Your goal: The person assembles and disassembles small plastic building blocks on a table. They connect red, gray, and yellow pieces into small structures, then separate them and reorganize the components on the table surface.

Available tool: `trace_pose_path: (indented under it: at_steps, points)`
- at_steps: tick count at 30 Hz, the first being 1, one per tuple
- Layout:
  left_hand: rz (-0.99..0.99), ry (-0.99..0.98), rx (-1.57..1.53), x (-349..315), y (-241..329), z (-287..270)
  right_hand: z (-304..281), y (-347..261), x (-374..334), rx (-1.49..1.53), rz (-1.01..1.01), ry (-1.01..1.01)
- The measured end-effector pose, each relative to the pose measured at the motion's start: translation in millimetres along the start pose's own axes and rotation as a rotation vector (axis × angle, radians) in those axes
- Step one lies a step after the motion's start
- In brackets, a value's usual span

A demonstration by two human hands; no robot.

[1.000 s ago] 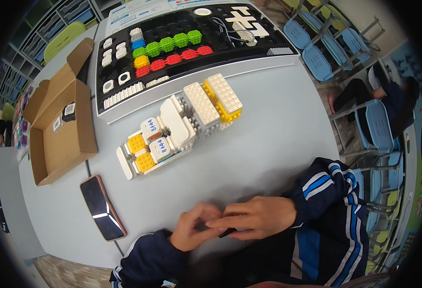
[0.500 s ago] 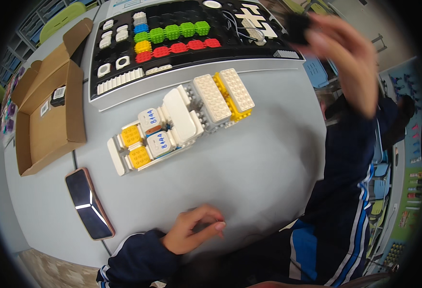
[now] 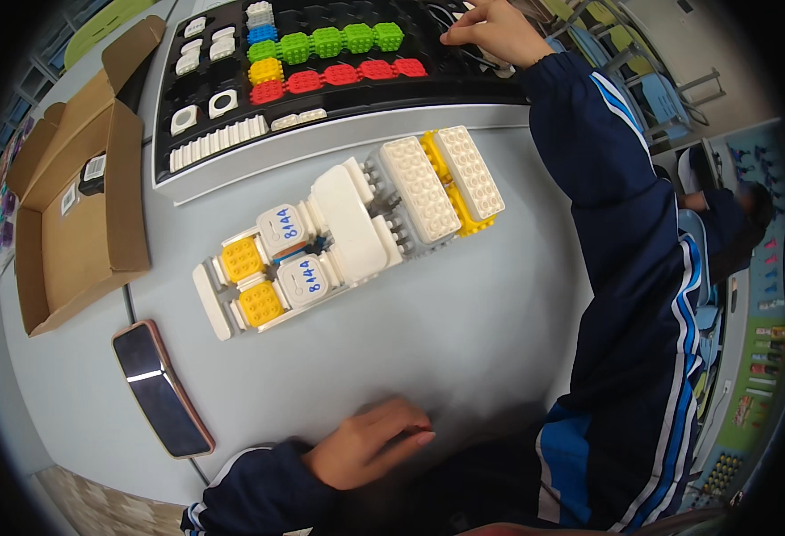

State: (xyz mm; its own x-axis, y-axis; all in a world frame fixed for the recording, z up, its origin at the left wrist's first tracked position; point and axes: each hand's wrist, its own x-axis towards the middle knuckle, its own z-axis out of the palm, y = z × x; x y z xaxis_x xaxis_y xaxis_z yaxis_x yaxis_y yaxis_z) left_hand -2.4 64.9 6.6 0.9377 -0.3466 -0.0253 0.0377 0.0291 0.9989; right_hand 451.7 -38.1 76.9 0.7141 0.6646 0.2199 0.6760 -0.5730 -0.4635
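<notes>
My left hand [image 3: 367, 447] rests near the table's front edge, fingers loosely bent and the thumb apart, with nothing seen in it. My right hand [image 3: 498, 34] reaches over the far right part of the black kit tray [image 3: 464, 67], fingertips pinched together beside dark cables [image 3: 443, 16]. What they hold, if anything, is hidden. Between the hands and the tray lies a long model built of blocks. It has yellow studded blocks [image 3: 260, 304], two white square modules [image 3: 304, 278] with blue handwriting, a smooth white panel [image 3: 354, 228] and studded white bricks [image 3: 421, 189] over grey and yellow parts.
In the tray sit green blocks [image 3: 327, 42], red blocks [image 3: 340, 75], a yellow block [image 3: 265, 71] and white pieces [image 3: 218, 145]. An open cardboard box [image 3: 79, 255] holding a small black item [image 3: 94, 175] stands at left. A phone [image 3: 162, 390] lies before it.
My right hand has moved left from beyond the tray's right end to over the tray. The black thing it held no longer shows. My left hand has shifted only slightly.
</notes>
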Motion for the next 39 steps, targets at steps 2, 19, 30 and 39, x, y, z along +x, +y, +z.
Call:
trace_pose_path:
  at_steps: [2,19,30,39]
  points:
    - [-0.014,-0.022,0.013,1,1,0,3,3,1,0.035,-0.014,-0.039]
    - [0.044,-0.019,0.097,5,7,-1,24,31,16,-0.302,-0.150,-0.102]
    - [-0.027,-0.052,0.125,1,8,2,12,15,10,-0.223,-0.108,-0.078]
    - [0.144,0.075,0.224,-3,1,12,-41,-43,-59,-0.402,-0.418,0.248]
